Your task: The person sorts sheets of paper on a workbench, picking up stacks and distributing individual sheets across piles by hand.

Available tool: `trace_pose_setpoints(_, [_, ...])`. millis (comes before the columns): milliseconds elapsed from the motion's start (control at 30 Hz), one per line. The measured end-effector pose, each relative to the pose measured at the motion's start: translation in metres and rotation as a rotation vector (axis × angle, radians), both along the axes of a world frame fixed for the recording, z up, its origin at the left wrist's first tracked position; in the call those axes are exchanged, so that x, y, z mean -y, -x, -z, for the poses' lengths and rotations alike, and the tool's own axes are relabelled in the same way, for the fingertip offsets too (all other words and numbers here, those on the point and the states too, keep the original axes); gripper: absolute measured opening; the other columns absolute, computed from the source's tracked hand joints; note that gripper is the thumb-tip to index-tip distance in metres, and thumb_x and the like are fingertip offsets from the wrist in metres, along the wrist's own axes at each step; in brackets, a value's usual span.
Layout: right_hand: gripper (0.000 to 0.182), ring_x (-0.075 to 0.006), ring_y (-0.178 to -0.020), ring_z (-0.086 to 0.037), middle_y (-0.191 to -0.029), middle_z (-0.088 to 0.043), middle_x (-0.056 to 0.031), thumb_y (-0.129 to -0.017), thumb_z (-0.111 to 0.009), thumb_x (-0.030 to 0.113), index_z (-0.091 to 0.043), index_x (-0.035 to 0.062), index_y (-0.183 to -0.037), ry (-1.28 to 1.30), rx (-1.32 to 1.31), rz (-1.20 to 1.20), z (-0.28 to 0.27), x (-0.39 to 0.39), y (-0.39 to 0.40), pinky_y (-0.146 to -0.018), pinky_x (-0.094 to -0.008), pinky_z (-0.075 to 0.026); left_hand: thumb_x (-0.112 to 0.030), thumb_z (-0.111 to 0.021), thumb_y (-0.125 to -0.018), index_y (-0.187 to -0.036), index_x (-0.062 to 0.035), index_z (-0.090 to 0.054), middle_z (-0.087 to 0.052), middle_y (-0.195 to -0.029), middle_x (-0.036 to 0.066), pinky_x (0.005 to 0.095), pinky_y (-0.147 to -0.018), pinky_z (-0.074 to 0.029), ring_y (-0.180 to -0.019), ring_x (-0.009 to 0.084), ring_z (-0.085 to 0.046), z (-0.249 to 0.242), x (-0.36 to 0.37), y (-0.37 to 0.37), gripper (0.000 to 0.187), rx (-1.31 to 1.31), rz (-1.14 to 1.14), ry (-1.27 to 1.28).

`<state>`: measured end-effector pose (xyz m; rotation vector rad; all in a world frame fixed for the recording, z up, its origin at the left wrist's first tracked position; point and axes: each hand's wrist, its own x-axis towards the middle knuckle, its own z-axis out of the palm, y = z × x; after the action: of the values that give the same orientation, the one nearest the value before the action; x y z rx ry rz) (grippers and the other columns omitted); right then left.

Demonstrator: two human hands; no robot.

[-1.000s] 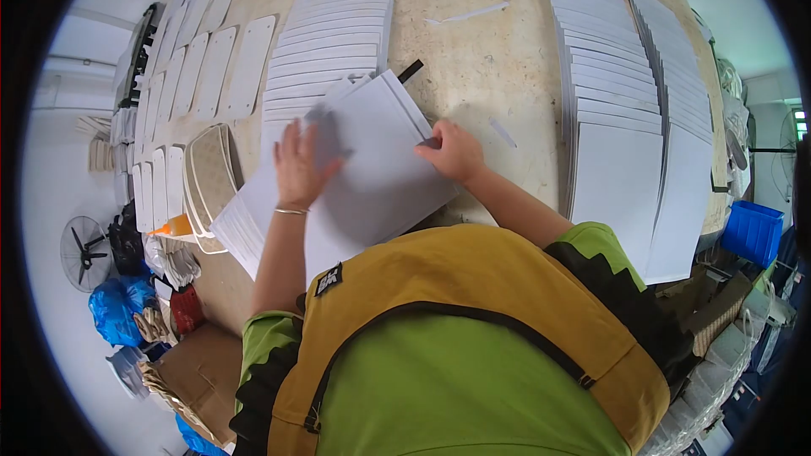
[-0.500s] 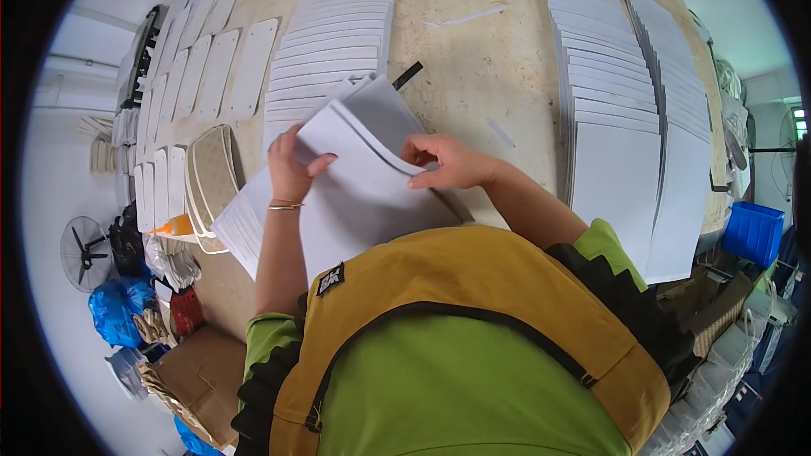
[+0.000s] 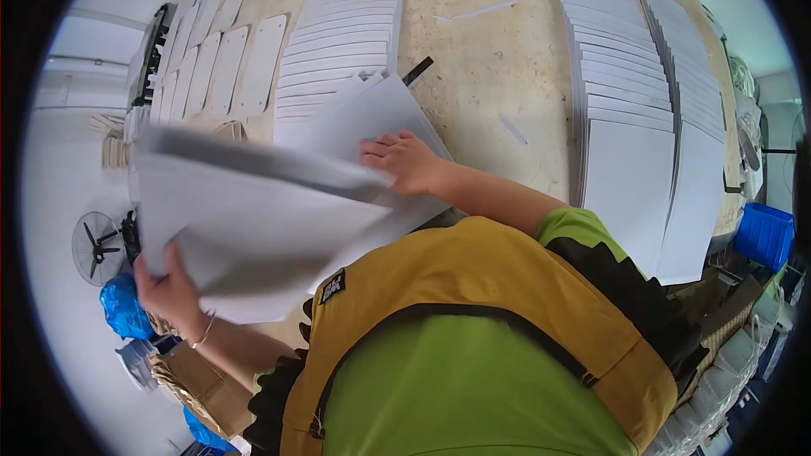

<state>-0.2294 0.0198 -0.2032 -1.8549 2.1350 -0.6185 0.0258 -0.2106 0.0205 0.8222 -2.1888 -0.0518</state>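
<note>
My left hand (image 3: 173, 287) grips the lower left side of a large white paper sheet (image 3: 253, 211), thumb on top and the other fingers mostly hidden behind it. The sheet is tilted, and motion blurs its far edge, where a grey band shows. Beneath and beside it lies a pile of white sheets (image 3: 414, 114) on the wooden table (image 3: 481, 59). My right hand (image 3: 401, 160) rests on that pile with its fingers laid over the paper, close to the right end of the lifted sheet.
Overlapping rows of white sheets run along the table, one row (image 3: 338, 42) behind the pile and two (image 3: 629, 160) at the right. Pale flat panels with rounded corners (image 3: 263, 63) lie at the left. A black strip (image 3: 418, 70) pokes out behind the pile. A fan (image 3: 95, 247) stands far left.
My left hand has swung left and down, carrying the white sheet off the pile. My right hand has let go of the sheet's edge and moved slightly left onto the pile.
</note>
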Motion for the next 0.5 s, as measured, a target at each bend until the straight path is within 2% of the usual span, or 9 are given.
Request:
trace_pose_setpoints(133, [0.037,-0.0215,-0.105,-0.051,-0.125,-0.05,-0.0071,-0.083,-0.058,0.027,-0.054,0.0128,-0.117,0.073,0.134,0.057,0.016,0.007,0.007,-0.093,-0.0343,-0.037,-0.016,-0.07,-0.077,-0.1,0.0021,-0.061,-0.066,-0.085,0.013,0.0263,-0.058,-0.047,-0.066,0.0119,-0.058,-0.029,0.001,-0.02,0.031,-0.02,0.075,-0.023])
trace_pose_setpoints(167, [0.037,-0.0215,-0.105,-0.051,-0.125,-0.05,-0.0071,-0.083,-0.058,0.027,-0.054,0.0128,-0.117,0.076,0.131,0.046,0.019,0.008,0.011,-0.093,-0.0343,-0.037,-0.018,-0.071,-0.076,-0.098,0.0023,-0.061,-0.066,-0.083,0.013,0.0273,-0.057,-0.047,-0.064,0.013,-0.058,-0.025,0.002,-0.017,0.031,0.089,0.04,-0.042])
trace_pose_setpoints(267, [0.034,-0.0136,-0.096,-0.053,-0.112,-0.057,-0.0051,-0.087,-0.055,0.029,-0.054,0.0113,-0.117,0.078,1.263,0.194,0.022,0.002,0.029,-0.09,-0.0303,-0.039,-0.023,-0.073,-0.073,-0.087,0.0003,-0.061,-0.064,-0.072,0.014,0.0303,-0.058,-0.047,-0.061,0.021,-0.059,-0.009,-0.02,0.054,0.03,0.457,0.067,-0.04])
trace_pose_setpoints(300, [0.034,-0.0136,-0.096,-0.053,-0.112,-0.057,-0.0051,-0.087,-0.055,0.029,-0.054,0.0113,-0.117,0.074,1.261,0.192,0.024,-0.004,0.029,-0.09,-0.0303,-0.039,-0.029,-0.073,-0.071,-0.085,0.0001,-0.061,-0.062,-0.07,0.017,0.0341,-0.057,-0.046,-0.063,0.0287,-0.059,0.017,-0.005,0.071,0.034,0.423,0.201,-0.138])
trace_pose_setpoints(333, [0.032,-0.0127,-0.092,-0.054,-0.106,-0.058,-0.0043,-0.088,-0.054,0.028,-0.055,0.01,-0.114,0.132,1.431,0.182,0.025,-0.013,0.03,-0.086,-0.0292,-0.04,-0.035,-0.072,-0.072,-0.085,-0.0005,-0.062,-0.063,-0.072,0.017,0.0364,-0.058,-0.045,-0.066,0.0323,-0.06,0.032,-0.01,0.095,0.039,0.502,0.191,-0.299])
trace_pose_setpoints(400, [0.028,-0.0108,-0.083,-0.055,-0.094,-0.062,-0.0029,-0.089,-0.053,0.027,-0.058,0.0073,-0.108,0.259,1.761,0.167,0.026,-0.027,0.032,-0.08,-0.0271,-0.043,-0.047,-0.067,-0.072,-0.086,-0.0011,-0.062,-0.063,-0.077,0.018,0.0388,-0.063,-0.046,-0.072,0.0349,-0.061,0.073,-0.008,0.131,0.048,0.787,0.181,-0.243])
trace_pose_setpoints(433, [0.028,-0.0108,-0.083,-0.055,-0.094,-0.062,-0.0029,-0.089,-0.053,0.027,-0.058,0.0073,-0.108,0.259,1.753,0.175,0.03,-0.031,0.031,-0.08,-0.0271,-0.043,-0.052,-0.064,-0.072,-0.086,-0.0013,-0.062,-0.063,-0.079,0.019,0.0401,-0.066,-0.046,-0.075,0.0356,-0.06,0.097,-0.008,0.143,0.053,0.803,0.245,-0.228])
trace_pose_setpoints(500, [0.027,-0.0156,-0.075,-0.057,-0.082,-0.063,-0.0057,-0.085,-0.057,0.03,-0.061,0.0045,-0.095,0.089,1.407,0.367,0.052,-0.04,0.024,-0.071,-0.0309,-0.045,-0.057,-0.061,-0.072,-0.087,-0.0016,-0.062,-0.063,-0.082,0.019,0.0414,-0.069,-0.047,-0.079,0.0363,-0.059,0.13,-0.007,0.16,0.058,0.816,0.325,-0.209])
